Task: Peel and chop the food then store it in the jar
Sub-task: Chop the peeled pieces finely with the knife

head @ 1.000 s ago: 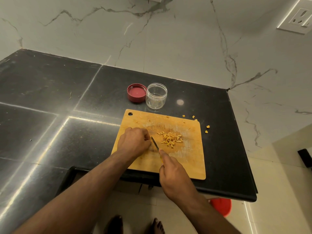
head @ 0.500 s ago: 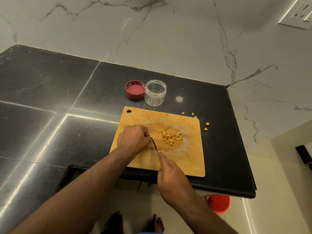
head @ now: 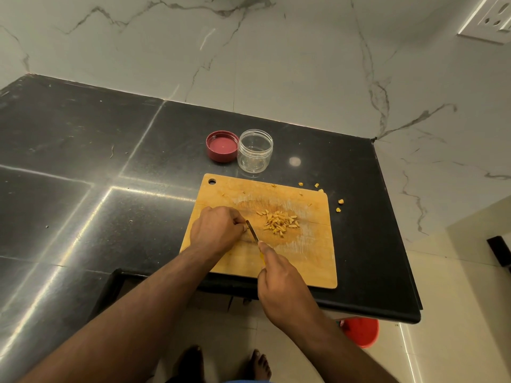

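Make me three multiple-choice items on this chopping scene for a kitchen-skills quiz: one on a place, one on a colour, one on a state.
1. Where does the red lid lie?
A. Screwed on the jar
B. On the countertop, just left of the jar
C. On the cutting board

2. What colour are the chopped pieces?
A. Green
B. White
C. Yellow-orange

3. What state is the clear jar in?
A. Open and upright
B. Closed
C. Tipped on its side

Answers:
1 B: the lid rests upturned on the black countertop beside the jar.
2 C: the pile on the wooden cutting board is yellow-orange.
3 A: the jar's mouth is uncovered and faces up, while the right hand holds the knife beside the left hand.
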Tool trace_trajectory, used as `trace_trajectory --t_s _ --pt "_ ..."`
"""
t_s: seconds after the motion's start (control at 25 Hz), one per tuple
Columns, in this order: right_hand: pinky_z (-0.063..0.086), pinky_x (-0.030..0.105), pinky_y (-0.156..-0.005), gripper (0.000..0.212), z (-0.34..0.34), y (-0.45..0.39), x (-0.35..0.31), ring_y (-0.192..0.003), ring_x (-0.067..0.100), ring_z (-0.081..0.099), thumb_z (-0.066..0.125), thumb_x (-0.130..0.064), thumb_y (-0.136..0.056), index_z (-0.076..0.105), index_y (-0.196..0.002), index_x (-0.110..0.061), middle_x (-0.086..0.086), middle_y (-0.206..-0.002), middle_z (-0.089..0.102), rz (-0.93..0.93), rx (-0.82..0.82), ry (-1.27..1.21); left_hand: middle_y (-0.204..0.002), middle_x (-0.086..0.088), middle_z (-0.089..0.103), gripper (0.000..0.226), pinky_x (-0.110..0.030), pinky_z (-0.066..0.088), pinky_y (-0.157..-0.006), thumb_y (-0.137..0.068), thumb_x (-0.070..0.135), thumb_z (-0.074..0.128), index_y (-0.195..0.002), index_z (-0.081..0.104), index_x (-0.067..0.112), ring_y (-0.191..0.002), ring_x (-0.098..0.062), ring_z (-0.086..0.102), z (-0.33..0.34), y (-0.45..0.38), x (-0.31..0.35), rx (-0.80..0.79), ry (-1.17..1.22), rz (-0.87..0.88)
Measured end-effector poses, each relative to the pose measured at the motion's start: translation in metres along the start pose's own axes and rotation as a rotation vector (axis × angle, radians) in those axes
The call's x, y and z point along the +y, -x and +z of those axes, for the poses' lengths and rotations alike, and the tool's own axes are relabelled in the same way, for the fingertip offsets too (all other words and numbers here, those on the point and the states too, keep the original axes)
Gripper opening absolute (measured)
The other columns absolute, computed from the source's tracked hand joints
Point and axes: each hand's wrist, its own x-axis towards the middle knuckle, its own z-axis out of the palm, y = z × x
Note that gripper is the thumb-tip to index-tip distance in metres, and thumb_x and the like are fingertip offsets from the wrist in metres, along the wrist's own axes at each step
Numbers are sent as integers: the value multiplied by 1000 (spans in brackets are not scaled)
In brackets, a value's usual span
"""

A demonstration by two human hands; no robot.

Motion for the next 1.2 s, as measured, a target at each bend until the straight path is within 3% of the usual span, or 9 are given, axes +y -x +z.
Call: trace_trajectory --t_s 0.28,0.52,0.68,0.84,1.2 --pt "44 30 -101 53 4 -5 -5 -121 16 49 34 -20 -103 22 -154 -24 3 -140 48 15 -21 21 -88 15 72 11 -41 59 -71 -88 35 68 -92 78 32 -87 -14 61 0 -2 1 -12 9 -32" --pt "45 21 -87 52 -1 27 -1 -106 8 52 33 -23 -104 20 -154 -30 -5 -131 50 44 10 -4 -96 13 72 14 -41 58 -78 -89 36 69 -98 77 30 -96 -15 61 -1 -1 0 -2 4 -27" --pt "39 14 -94 53 -3 20 2 -117 4 48 35 -21 -104 23 -155 -25 -4 -140 48 11 38 -22 -108 13 73 20 -42 57 -85 -91 34 67 -108 76 30 -105 -16 59 0 1 -4 -1 -5 13" --pt "39 21 -104 53 -1 10 -2 -128 7 44 35 -22 -104 23 -155 -25 -4 -147 43 7 22 -13 -105 13 73 19 -41 56 -82 -92 35 66 -108 76 30 -106 -15 58 -2 4 -3 37 -29 1" --pt "41 31 -106 52 4 -11 -6 -127 16 46 34 -19 -103 24 -154 -22 3 -144 46 -8 -18 38 -89 16 72 10 -41 58 -74 -89 36 69 -93 77 33 -94 -14 61 0 4 -4 37 11 -25"
